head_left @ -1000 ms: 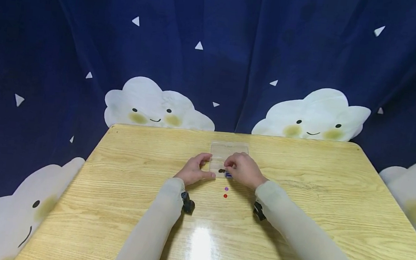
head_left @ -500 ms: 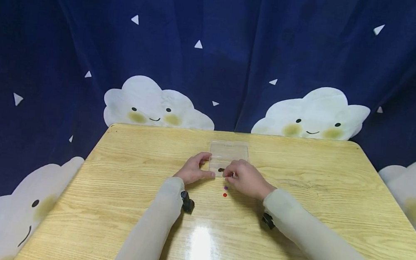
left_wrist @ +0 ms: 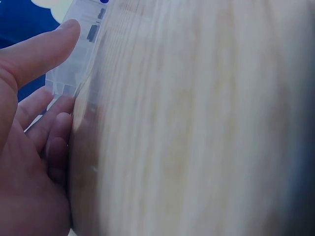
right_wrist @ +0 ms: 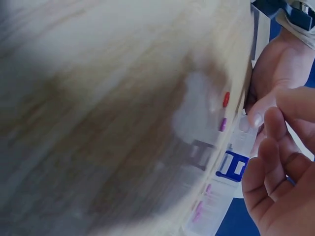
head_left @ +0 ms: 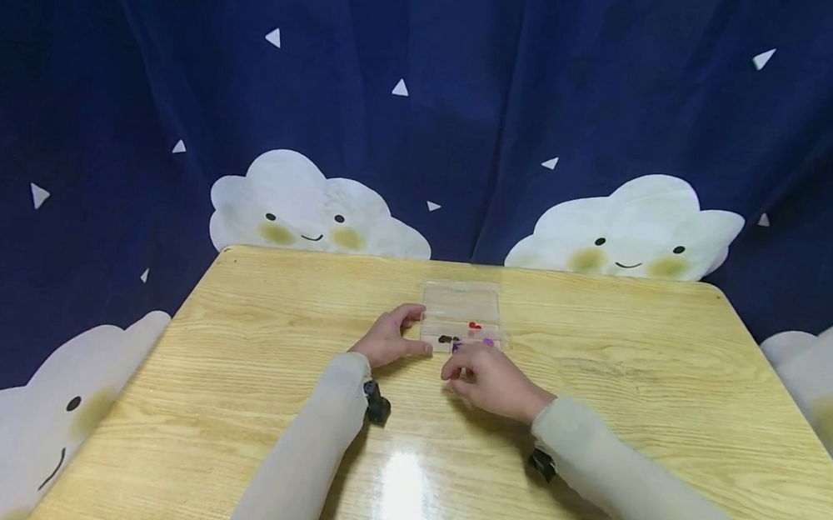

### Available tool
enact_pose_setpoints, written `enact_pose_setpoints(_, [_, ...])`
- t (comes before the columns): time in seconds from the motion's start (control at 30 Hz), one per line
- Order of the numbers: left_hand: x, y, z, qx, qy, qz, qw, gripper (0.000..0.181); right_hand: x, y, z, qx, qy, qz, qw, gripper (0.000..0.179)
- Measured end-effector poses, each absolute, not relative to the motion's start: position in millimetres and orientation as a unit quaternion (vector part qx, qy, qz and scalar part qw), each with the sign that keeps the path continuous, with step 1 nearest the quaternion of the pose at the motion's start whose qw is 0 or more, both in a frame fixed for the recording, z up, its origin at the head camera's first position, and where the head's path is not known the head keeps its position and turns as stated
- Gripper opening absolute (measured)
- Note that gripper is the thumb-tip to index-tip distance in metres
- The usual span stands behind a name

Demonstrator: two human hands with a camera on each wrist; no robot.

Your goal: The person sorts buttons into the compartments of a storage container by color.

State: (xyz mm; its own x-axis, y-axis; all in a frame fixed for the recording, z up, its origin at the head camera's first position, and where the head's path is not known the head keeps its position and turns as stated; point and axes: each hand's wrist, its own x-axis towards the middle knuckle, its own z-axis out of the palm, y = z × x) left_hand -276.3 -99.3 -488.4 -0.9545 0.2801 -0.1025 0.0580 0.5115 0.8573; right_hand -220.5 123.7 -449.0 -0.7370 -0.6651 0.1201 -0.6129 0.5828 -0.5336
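Observation:
A clear plastic box (head_left: 434, 329) lies at the middle of the table with its clear lid (head_left: 461, 300) folded back. My left hand (head_left: 388, 339) holds its left end, thumb at the front corner and fingers behind. Inside show dark pieces (head_left: 446, 340), red pieces (head_left: 474, 326) and purple pieces (head_left: 488, 342). A blue latch (right_wrist: 232, 166) sits on the box's front. My right hand (head_left: 491, 382) hovers before the box, fingers loosely bent, nothing visible between them. A small red piece (right_wrist: 226, 99) and a purple piece (right_wrist: 224, 124) lie on the table near its fingertips, hidden in the head view.
The wooden table (head_left: 291, 307) reaches back to a dark blue curtain (head_left: 476, 115) with white cloud shapes. Each wrist carries a black camera, such as the left camera (head_left: 376, 405). A bright glare shows on the table between the forearms.
My right hand has drawn back from over the box toward the front, uncovering red and purple pieces inside and covering the two loose pieces on the table. My left hand stays put.

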Motion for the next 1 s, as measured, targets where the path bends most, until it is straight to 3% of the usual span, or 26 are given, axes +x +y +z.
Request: enact_pose_setpoints(1.0, [-276.3, -99.9, -486.8, 0.093, 0.859, 0.489, 0.12, 0.076, -225.6, 122.8, -465.1, -0.387, 0.904, -0.183, 0.009, 0.009])
